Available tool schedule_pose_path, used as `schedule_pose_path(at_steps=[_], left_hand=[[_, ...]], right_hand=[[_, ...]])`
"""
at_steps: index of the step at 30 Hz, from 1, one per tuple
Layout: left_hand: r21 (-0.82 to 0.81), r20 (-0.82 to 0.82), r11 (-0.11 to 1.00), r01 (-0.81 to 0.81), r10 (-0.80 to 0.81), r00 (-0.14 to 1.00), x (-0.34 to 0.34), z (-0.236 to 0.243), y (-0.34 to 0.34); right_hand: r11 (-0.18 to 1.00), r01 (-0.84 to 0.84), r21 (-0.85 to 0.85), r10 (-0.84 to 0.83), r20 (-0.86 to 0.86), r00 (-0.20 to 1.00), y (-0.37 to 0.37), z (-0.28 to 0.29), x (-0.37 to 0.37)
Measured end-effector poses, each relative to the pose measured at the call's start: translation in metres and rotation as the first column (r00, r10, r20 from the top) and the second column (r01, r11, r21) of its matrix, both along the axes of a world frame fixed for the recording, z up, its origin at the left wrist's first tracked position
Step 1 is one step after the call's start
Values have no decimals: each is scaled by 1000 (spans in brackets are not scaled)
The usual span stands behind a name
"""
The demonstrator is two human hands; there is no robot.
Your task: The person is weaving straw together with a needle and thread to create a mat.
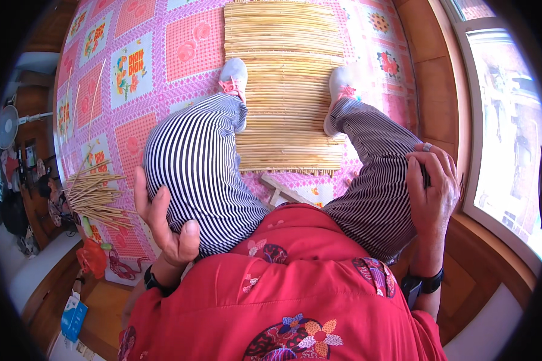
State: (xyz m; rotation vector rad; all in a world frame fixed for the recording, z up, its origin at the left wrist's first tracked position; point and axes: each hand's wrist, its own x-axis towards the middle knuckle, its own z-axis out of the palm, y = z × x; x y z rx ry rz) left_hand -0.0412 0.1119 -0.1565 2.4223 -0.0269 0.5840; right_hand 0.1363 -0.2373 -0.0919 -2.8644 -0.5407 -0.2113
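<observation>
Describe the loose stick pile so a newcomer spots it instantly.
Start from the big pink patterned cloth spread under the long mat. Go to its left edge, beyond the person's left hand: the pile of thin tan sticks lies there. Unlike the sticks lined up side by side in the mat, these are loose and splay at differing angles.

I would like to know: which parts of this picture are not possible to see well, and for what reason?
All in the head view:
- Right hand's palm: hidden by the hand's own back; whether it holds anything is unclear.
- Mat: side edges partly covered by the shoes.
- Wooden piece: near end hidden behind the shirt.
- Window: outside washed out by glare.
- Far-left clutter: too small and dim.
</observation>
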Motion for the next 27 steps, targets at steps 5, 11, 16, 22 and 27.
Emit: schedule_pose_path(at_steps=[5, 11, 16, 22, 27], left_hand=[[-1, 22, 1000, 10, -10, 1000, 0, -1, -1], [7, 15, 1000, -1, 0, 1000, 0, -1, -2], [12, 20, 1000, 5, -5, 1000, 0, -3, -2], [17, 7, 1000, -7, 7, 1000, 0, -1, -2], [14, -1, 1000, -15, 15, 1000, 0, 0, -3]], right_hand=[[1000, 9, -10, -9, 0, 1000, -1, -1, -3], [1000, 5, -9, -5, 8, 1000, -3, -1, -4], [1000, 4, -13, -4, 1, 1000, -3, -1, -3], [1000, 27, -6, -27, -4, 1000, -3, -1, -3], [1000, 24, 3, -24, -8, 1000, -4, -1, -3]])
